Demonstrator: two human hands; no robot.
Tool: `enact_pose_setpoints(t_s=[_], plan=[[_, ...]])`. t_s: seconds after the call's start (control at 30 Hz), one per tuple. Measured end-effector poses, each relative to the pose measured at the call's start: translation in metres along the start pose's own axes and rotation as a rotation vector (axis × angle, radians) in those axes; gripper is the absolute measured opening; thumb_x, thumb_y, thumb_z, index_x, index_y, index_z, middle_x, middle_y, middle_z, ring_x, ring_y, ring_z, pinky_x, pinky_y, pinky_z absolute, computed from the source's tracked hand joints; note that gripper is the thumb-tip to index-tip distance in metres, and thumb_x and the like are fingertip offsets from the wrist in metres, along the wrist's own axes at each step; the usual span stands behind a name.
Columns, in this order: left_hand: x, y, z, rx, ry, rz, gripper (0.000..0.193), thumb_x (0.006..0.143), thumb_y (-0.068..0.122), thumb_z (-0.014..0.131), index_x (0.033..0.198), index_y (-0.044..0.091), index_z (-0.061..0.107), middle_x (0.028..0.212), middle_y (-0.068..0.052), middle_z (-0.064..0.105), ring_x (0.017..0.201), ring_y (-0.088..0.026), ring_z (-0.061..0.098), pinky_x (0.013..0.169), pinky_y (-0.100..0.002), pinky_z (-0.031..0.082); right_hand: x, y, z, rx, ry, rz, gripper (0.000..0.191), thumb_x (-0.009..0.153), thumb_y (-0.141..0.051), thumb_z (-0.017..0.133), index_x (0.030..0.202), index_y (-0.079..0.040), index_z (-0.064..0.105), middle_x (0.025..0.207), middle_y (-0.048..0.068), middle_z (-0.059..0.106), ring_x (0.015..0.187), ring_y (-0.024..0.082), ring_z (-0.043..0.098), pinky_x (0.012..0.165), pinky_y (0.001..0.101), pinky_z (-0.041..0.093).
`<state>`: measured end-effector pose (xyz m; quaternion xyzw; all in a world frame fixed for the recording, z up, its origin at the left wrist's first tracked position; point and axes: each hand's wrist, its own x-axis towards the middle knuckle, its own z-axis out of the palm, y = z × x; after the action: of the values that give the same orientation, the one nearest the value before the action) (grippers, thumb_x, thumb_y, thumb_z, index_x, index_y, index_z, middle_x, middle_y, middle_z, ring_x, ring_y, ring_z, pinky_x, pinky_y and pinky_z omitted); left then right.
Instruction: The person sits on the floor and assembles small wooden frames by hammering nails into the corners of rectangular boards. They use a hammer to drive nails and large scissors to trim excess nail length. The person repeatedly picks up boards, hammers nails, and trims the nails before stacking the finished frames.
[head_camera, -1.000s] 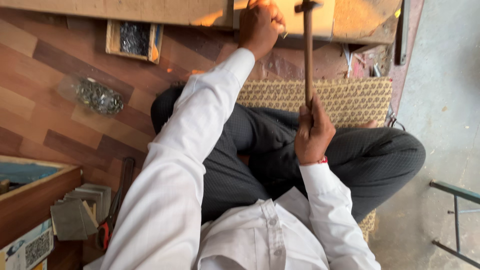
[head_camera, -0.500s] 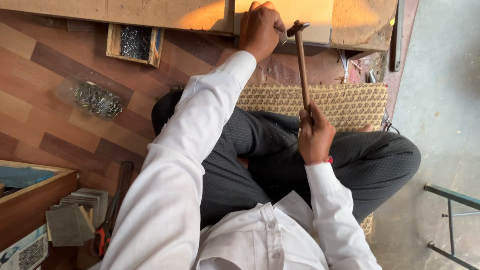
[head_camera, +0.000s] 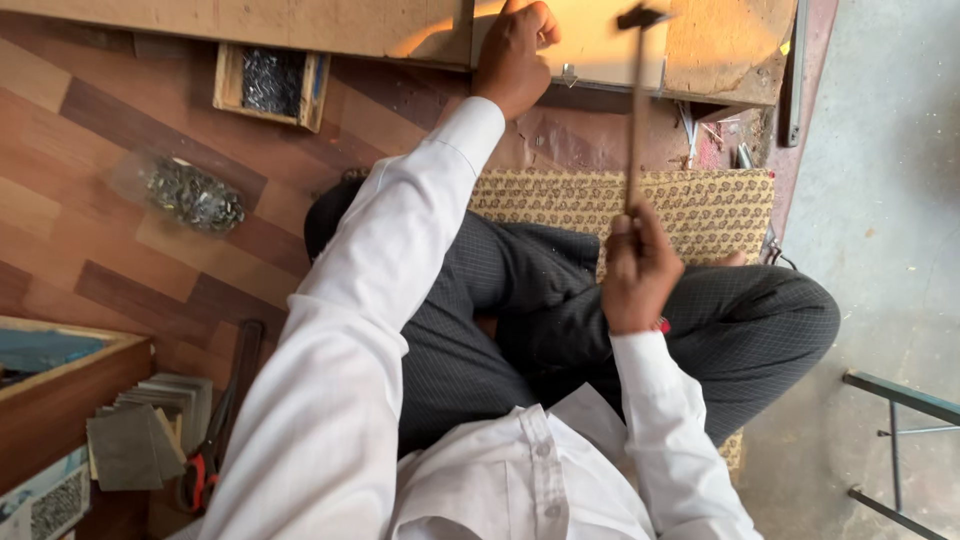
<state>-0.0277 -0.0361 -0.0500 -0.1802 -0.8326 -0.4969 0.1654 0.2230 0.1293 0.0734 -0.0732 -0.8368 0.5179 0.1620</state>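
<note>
left arm (head_camera: 400, 270) outstretched, right fingers (head_camera: 635, 235) clenched

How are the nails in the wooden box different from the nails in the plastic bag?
The wooden box is square with stiff sides and an open top, so its nails show plainly. The plastic bag is soft, clear and lumpy, wrapped round its nails. The box sits right against the long wooden board, while the bag lies further from it, out on the floor. Both hold heaps of small dark metal pieces and lie to the person's left.
</note>
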Motion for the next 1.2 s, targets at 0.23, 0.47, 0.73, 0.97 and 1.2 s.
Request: enact_pose_setpoints(t_s=[0.23, 0.47, 0.73, 0.97, 1.2], plan=[[-0.004, 0.029, -0.004, -0.027, 0.048, -0.043, 0.017, 0.083, -0.001, 0.077, 0.095, 0.011, 0.075, 0.100, -0.008, 0.071, 0.097, -0.029, 0.068, 0.086, -0.040, 0.056, 0.000, 0.002, -0.012, 0.471, -0.019, 0.314, 0.030, 0.109, -0.010, 0.058, 0.136, 0.003, 0.062, 0.073, -0.001, 0.058, 0.053, 0.005, 0.047, 0.045, 0.0212, 0.036], [-0.005, 0.059, -0.029, 0.062, 0.001, -0.081, 0.022, 0.088, -0.002, 0.074, 0.107, 0.008, 0.075, 0.110, -0.008, 0.071, 0.103, -0.029, 0.068, 0.090, -0.039, 0.055, 0.002, 0.032, 0.000, 0.710, -0.125, 0.694, 0.034, 0.106, -0.019, 0.055, 0.134, -0.001, 0.061, 0.071, 0.003, 0.059, 0.048, 0.009, 0.046, 0.041, 0.0240, 0.036], [-0.005, 0.079, -0.024, 0.299, -0.224, 0.078, 0.034, 0.084, 0.018, 0.078, 0.114, 0.004, 0.074, 0.115, -0.013, 0.069, 0.102, -0.026, 0.063, 0.090, -0.046, 0.046, 0.008, 0.036, 0.004, 0.728, -0.181, 0.750, 0.034, 0.106, -0.022, 0.054, 0.133, -0.003, 0.062, 0.073, 0.004, 0.059, 0.051, 0.010, 0.047, 0.044, 0.0242, 0.037], [0.010, 0.089, 0.004, 0.423, -0.133, -0.123, 0.006, 0.085, 0.008, 0.068, 0.089, 0.011, 0.072, 0.101, -0.009, 0.069, 0.105, -0.030, 0.061, 0.088, -0.047, 0.044, 0.008, 0.048, 0.005, 0.726, -0.169, 0.705, 0.033, 0.106, -0.021, 0.055, 0.132, -0.002, 0.063, 0.072, 0.005, 0.059, 0.049, 0.011, 0.047, 0.043, 0.0249, 0.037], [0.036, 0.087, 0.012, 0.503, -0.270, 0.019, 0.021, 0.071, 0.006, 0.066, 0.092, 0.004, 0.067, 0.104, -0.020, 0.068, 0.103, -0.039, 0.062, 0.086, -0.052, 0.046, 0.012, 0.051, 0.007, 0.756, -0.168, 0.715, 0.034, 0.104, -0.020, 0.054, 0.132, -0.001, 0.061, 0.071, 0.004, 0.058, 0.047, 0.010, 0.045, 0.040, 0.0252, 0.035]])
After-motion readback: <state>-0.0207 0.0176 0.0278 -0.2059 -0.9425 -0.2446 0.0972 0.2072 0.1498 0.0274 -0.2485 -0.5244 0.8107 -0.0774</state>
